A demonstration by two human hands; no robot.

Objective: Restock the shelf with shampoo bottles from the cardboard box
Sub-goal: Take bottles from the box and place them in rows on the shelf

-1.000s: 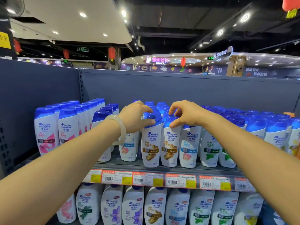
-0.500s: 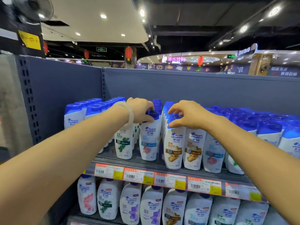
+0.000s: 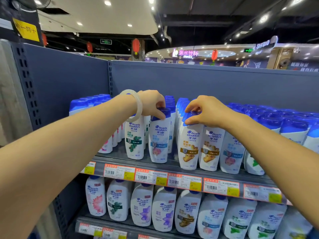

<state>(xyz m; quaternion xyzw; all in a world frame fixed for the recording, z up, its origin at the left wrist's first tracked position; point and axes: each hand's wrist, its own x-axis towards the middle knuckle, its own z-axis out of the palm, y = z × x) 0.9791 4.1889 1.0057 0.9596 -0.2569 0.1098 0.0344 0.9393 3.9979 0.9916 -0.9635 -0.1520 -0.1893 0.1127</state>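
Observation:
Rows of white shampoo bottles with blue caps fill the upper shelf (image 3: 155, 165). My left hand (image 3: 151, 105), a pale bangle on its wrist, grips the blue cap of a front bottle with a pink flower label (image 3: 158, 142). My right hand (image 3: 203, 111) pinches the cap of a front bottle with a ginger label (image 3: 189, 145), a little to the right. Both bottles stand upright on the shelf, with a narrow gap between their rows. The cardboard box is out of view.
A grey back panel (image 3: 189, 80) rises behind the bottles and a perforated upright (image 3: 27, 87) closes the left end. Price tags (image 3: 184, 182) line the shelf edge. A lower shelf holds larger white bottles (image 3: 164, 209). Shop lights and red lanterns hang beyond.
The view has swung left. My left hand moved from a ginger-label bottle's cap to the pink-flower bottle one row left. My right hand moved over to the ginger bottle at the gap.

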